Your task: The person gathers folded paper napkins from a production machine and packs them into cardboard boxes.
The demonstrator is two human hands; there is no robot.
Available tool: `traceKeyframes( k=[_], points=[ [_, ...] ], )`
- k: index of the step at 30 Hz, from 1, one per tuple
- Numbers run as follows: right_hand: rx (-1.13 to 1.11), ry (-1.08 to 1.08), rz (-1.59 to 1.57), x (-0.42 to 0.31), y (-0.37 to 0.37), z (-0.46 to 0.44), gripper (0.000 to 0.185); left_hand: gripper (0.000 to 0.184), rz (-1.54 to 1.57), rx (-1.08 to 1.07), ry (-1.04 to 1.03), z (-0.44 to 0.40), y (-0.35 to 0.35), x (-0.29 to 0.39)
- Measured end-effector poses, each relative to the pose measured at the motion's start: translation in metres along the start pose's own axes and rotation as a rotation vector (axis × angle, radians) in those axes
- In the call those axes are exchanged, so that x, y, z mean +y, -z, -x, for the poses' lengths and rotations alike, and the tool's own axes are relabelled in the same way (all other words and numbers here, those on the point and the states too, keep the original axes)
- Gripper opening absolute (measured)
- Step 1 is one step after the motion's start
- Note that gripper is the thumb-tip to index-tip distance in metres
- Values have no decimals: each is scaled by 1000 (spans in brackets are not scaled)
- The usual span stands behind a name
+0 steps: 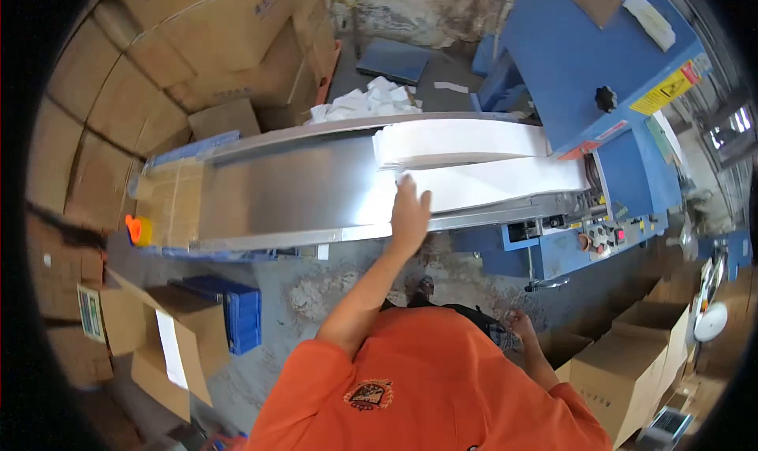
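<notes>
Two long stacks of white paper strips lie side by side on a metal-topped table (292,184), a far stack (466,139) and a near stack (497,184). My left hand (410,214) is over the left end of the near stack, with its thumb and fingers apart and its fingertips at the paper edge. Nothing shows gripped in it. My right hand (519,326) hangs low by my right side, loosely curled with its fingers a little apart and nothing visible in it.
A blue machine (584,64) stands at the table's right end. An orange tape dispenser (140,231) is at the left end. Stacked cartons (213,40) fill the upper left. Open boxes (178,332) (624,364) stand on both sides below. White scraps (371,102) lie behind the table.
</notes>
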State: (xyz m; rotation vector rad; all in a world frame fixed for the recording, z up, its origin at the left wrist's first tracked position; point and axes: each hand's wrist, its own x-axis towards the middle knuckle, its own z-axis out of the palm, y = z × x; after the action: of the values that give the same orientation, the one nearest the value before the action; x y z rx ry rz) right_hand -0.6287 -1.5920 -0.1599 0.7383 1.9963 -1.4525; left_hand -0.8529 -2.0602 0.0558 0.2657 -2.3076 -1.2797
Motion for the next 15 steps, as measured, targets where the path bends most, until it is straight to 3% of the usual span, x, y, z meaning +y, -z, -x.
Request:
traceKeyframes(
  k=[1,3,4,7,9,11,14,15],
  points=[
    [27,-5,-27,8,-8,4,25,51,117,-110,267,-4,12,-8],
    [92,63,185,-52,-49,53,28,51,19,-175,293,-19,23,-43],
    [97,242,502,-18,-52,37,36,53,-24,-265,275,-27,34,-48],
    [101,148,508,-38,-97,70,41,53,172,-427,391,-44,38,-56],
    [129,215,499,-44,-120,91,41,44,251,-494,446,-50,25,-64],
    [69,21,666,-54,-145,107,41,41,63,-651,220,-52,26,-56],
    [139,88,608,-45,-174,128,36,42,130,-576,141,-48,18,-59],
    [188,89,585,-46,-184,137,33,44,131,-678,336,-56,35,-36]
  ],
)
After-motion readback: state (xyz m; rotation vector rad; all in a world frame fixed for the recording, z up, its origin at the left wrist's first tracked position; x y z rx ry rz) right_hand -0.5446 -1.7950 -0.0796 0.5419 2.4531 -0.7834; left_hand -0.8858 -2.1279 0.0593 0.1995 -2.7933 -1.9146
